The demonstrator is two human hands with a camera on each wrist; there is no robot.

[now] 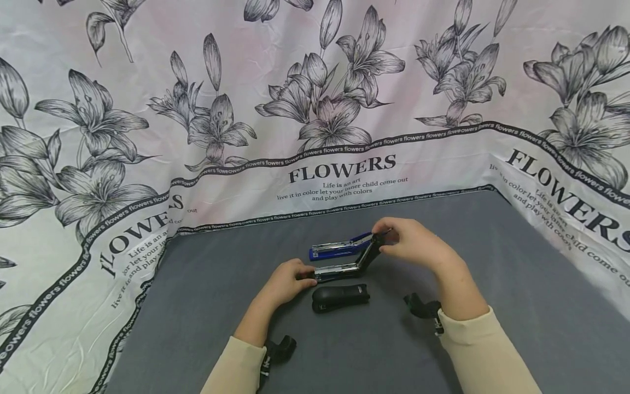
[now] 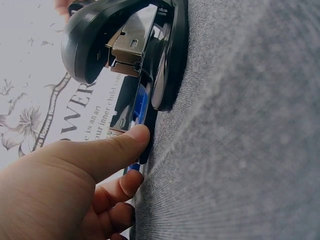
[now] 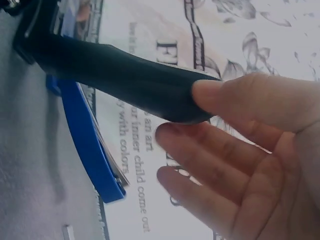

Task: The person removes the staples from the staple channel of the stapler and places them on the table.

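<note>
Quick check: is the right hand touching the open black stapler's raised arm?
Touching. The right wrist view shows the right hand gripping the free end of the raised arm, its thumb lapping over the black surface with no gap.

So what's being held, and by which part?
The opened black stapler: the left hand pinches its base's free end, the right hand its raised top's free end.
</note>
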